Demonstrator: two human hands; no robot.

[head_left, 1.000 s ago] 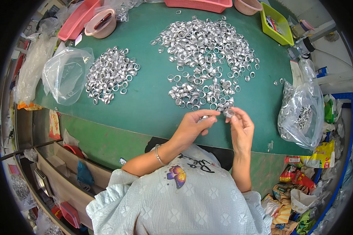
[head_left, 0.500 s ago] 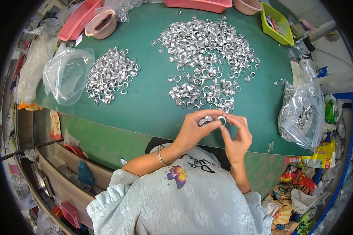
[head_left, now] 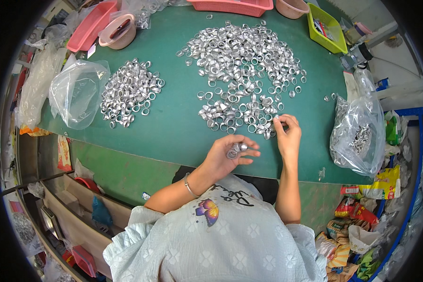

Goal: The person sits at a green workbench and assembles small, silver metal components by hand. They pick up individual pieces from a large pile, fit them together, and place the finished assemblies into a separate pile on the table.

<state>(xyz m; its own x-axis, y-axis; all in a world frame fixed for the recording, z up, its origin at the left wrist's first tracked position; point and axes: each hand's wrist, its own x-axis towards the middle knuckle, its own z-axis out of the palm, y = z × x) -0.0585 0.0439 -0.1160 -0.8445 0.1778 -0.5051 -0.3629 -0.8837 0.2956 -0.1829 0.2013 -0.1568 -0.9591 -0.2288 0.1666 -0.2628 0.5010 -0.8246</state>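
Observation:
Several silvery metal rings (head_left: 236,150) lie in the palm of my left hand (head_left: 217,159), held by its half-curled fingers above the table's near edge. My right hand (head_left: 288,134) has thumb and forefinger pinched together at the right side of a small cluster of rings (head_left: 216,113); a small shiny ring seems to be between the fingertips, mostly hidden. Beyond that cluster spreads a larger heap of the same rings (head_left: 242,51). A separate heap of rings (head_left: 130,89) sits to the left on the green table (head_left: 174,105).
A clear plastic bag (head_left: 77,96) lies left of the left heap. At the right edge stands a clear bag of rings (head_left: 359,141). Along the back are a pink basket (head_left: 235,5), pink bowls (head_left: 291,9) and a yellow-green tray (head_left: 326,30). Packets (head_left: 385,185) crowd the right side.
My hands have parted. The right has moved forward from the left hand to the ring cluster, and the ring held up between them is no longer there. The left has opened somewhat around its rings.

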